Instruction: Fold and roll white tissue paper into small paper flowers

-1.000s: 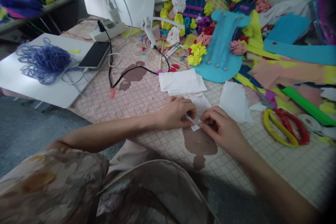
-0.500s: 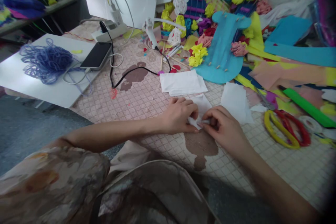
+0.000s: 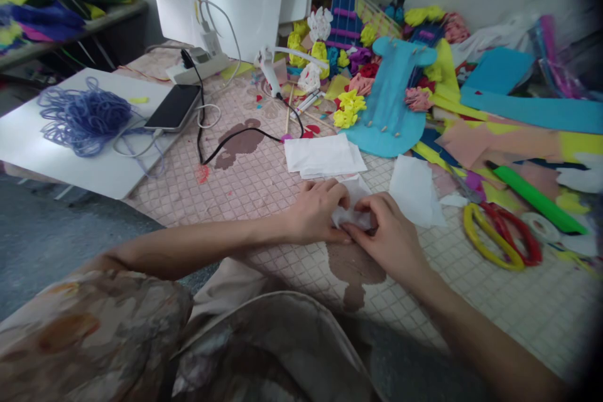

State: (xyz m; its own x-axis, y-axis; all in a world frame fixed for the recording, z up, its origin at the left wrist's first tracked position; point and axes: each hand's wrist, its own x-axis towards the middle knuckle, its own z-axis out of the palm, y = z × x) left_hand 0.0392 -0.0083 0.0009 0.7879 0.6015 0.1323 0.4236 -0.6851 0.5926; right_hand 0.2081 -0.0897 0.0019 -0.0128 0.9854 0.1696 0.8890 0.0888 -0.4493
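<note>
"White paper [image 3: 352,218], crumpled: is it right inside the grip?"

"Yes, caught between two hands. The left hand [image 3: 316,210] curls over its left side; the right hand [image 3: 393,232] pinches the other between thumb and fingertips."

"Both closed on it, then?"

"They look so, with the thumbs nearly meeting at the near edge. Just where the left fingertips press is hidden."

"Why hold it like that?"

"I'd guess that opposed pinches suit something so thin: one side can be steadied while the other is worked. Keeping low over the patterned tabletop [image 3: 264,201] probably gives the hands some support."

"Does any paper show outside the fingers?"

"A pale portion shows on the far side, between the hands. Whether it belongs to the same sheet or another beneath, I can't tell."

"And further out?"

"Loose white sheets [image 3: 325,156] lie just beyond the left hand, and a second stack [image 3: 414,191] lies just past the right one, seemingly put there for easy reach. Scissors [image 3: 471,232] sit farther right, near a green-handled tool [image 3: 541,198]. Past the sheets are a glue gun [image 3: 268,72] and a turquoise cutout [image 3: 393,100]. Well off to the left: a phone [image 3: 173,107] and heaped blue yarn [image 3: 85,116]."
</note>
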